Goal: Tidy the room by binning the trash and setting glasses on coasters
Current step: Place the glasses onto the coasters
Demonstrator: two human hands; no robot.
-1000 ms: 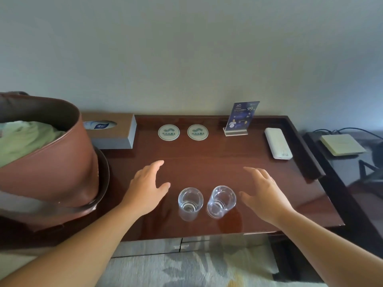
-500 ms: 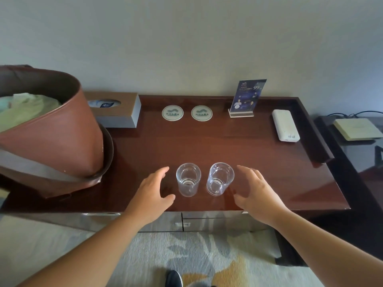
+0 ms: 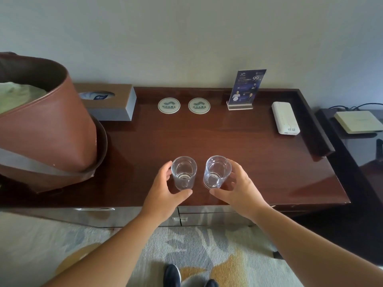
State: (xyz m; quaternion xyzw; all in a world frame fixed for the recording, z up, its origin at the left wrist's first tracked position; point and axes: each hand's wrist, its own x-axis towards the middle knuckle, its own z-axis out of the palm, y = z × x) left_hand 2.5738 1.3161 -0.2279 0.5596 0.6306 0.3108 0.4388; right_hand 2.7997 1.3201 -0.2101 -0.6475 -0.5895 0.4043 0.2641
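Dark desk (image 3: pixel 238 146), two upright glasses (image 3: pixel 184 172) (image 3: pixel 217 171), hands (image 3: pixel 163 195) (image 3: pixel 240 193) gripping

**A:** Which items run past the frame?

**B:** The bin (image 3: pixel 47 129) is cut by the left edge and the flat box (image 3: pixel 358 121) by the right edge. The left shoe (image 3: pixel 172 275), right shoe (image 3: pixel 211 283) and left forearm (image 3: pixel 116 249) are cut by the bottom edge.

**A:** What is covered?

**B:** The bin's wall hides one corner of the tissue box (image 3: pixel 109 104). What lies under the pale green liner (image 3: pixel 18 96) cannot be told. The left hand (image 3: pixel 163 193), curled round the left glass (image 3: pixel 184 172), shows only thumb and one finger. Fingers of the right hand (image 3: pixel 238 189), behind the right glass (image 3: pixel 216 171), appear warped through it.

**A:** What is illegible?

**B:** The print on the left coaster (image 3: pixel 169 105) and right coaster (image 3: pixel 199 105), and the card's (image 3: pixel 246 88) small text.
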